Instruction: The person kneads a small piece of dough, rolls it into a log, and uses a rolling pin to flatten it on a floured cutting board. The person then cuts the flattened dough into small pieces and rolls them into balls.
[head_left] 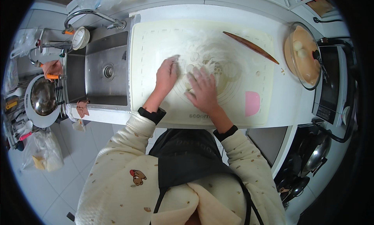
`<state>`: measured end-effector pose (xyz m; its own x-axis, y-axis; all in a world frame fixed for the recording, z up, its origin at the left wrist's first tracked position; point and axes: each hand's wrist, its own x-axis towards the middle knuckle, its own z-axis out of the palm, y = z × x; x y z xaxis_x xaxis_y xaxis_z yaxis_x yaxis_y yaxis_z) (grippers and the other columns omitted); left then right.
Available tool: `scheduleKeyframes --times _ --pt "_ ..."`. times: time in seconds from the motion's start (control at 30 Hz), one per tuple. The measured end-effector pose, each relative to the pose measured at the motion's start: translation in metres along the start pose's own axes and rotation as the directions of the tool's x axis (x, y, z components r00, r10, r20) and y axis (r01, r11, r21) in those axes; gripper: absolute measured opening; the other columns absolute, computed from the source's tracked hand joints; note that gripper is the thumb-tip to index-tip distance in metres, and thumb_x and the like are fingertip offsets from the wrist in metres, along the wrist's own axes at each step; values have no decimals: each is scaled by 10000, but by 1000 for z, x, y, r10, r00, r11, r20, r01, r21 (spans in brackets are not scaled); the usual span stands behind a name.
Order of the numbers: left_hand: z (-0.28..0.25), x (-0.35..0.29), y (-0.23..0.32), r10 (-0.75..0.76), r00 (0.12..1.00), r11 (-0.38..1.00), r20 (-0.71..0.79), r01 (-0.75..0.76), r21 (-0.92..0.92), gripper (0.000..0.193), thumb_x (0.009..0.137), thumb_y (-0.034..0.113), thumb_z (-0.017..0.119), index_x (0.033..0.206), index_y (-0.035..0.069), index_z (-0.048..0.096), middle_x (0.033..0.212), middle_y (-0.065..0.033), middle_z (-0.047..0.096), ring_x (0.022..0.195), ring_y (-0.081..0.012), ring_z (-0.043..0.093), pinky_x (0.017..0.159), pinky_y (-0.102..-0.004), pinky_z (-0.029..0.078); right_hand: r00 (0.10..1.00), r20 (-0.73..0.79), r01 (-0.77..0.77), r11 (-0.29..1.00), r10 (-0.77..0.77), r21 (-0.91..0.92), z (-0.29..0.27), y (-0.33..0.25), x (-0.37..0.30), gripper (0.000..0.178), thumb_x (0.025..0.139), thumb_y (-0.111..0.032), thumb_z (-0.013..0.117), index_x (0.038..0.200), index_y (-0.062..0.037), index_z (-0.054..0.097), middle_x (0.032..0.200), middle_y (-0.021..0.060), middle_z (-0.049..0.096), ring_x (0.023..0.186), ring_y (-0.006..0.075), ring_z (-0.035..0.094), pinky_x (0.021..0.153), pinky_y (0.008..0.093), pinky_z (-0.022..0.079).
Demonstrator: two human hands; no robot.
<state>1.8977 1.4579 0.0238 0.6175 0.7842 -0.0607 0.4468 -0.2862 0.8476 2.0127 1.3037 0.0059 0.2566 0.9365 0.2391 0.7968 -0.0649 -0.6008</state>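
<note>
A pale baking mat (156,42) dusted with flour lies on the white counter. My left hand (166,75) rests on the mat with fingers together, pointing away from me. Beside it, my right hand (202,88) lies flat with fingers spread, pressing on a small pale piece of dough (188,81) that is mostly hidden under it. Several small flattened dough rounds (193,57) lie just beyond my fingers in the flour.
A thin wooden rolling pin (251,47) lies at the mat's far right. A pink scraper (252,103) sits on the near right corner. A glass-lidded pan (304,55) stands right. A steel sink (105,71) with tap is left.
</note>
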Motion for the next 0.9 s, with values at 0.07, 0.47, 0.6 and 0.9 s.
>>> scheduleKeyframes --times 0.07,0.47,0.6,0.9 --pt "7 -8 3 270 962 949 39 -273 160 383 973 134 547 1348 58 562 1329 -218 571 1238 -408 522 1065 -429 413 991 130 72 971 -43 -227 5 5 3 687 838 -459 682 1396 -87 533 1549 119 384 1467 322 277 1122 678 181" --pt "37 -66 2 183 932 699 313 -347 625 752 942 446 575 1557 120 291 1626 -147 227 1479 -413 201 1146 -641 190 970 -41 -237 892 240 -386 -7 19 -23 807 870 -477 652 1525 -105 363 1570 123 351 1470 378 253 1088 706 201" --pt "41 -26 3 194 925 674 328 -368 640 733 946 472 559 1548 134 313 1628 -143 220 1476 -415 197 1144 -639 194 978 -41 -203 870 207 -450 -11 45 9 730 891 -463 634 1500 -122 418 1555 131 377 1467 382 263 1082 711 209" --pt "28 -48 8 301 925 706 230 -378 598 617 972 341 549 1472 19 385 1582 -174 309 1446 -423 266 1118 -645 212 979 -25 -197 903 203 -381 -16 15 -16 589 935 -338 601 1463 -117 462 1542 109 407 1473 336 275 1109 660 222"
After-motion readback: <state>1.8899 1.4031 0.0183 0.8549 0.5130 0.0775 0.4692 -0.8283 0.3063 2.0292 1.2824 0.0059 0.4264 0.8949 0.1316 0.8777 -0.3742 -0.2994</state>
